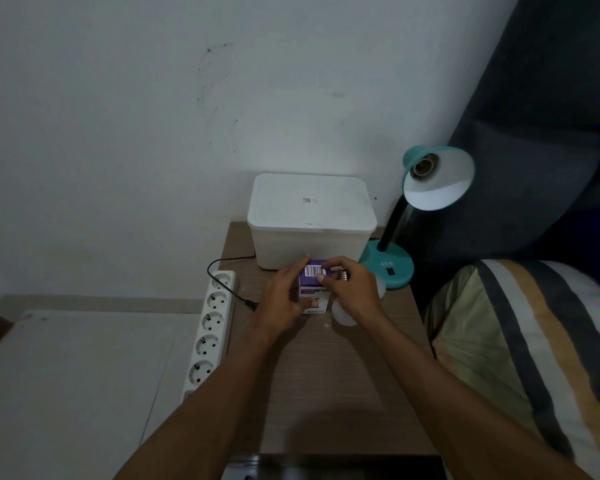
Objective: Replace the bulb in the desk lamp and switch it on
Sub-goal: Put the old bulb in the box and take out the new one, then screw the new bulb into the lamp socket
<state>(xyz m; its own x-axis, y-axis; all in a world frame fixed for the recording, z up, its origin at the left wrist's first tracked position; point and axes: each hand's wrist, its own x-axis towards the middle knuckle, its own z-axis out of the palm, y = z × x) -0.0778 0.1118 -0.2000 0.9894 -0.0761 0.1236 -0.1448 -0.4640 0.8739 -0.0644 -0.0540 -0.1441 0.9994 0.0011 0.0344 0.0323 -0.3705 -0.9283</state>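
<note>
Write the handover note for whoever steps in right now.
Left hand steadies the purple-and-white bulb box on the bedside table. Right hand holds a bulb, its screw base beside the box top, while its fingertips work the flap. Desk lamp stands to the right with an empty socket: old bulb out. Left: fit the new bulb, press the base switch.

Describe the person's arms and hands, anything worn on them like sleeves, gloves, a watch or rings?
Both arms are bare from the frame's bottom edge up to the fingers; no sleeves show. The left hand and the right hand wear no gloves. No watch, bracelet or band shows on either wrist, and no ring is visible, though the dim light hides fine detail.
</note>
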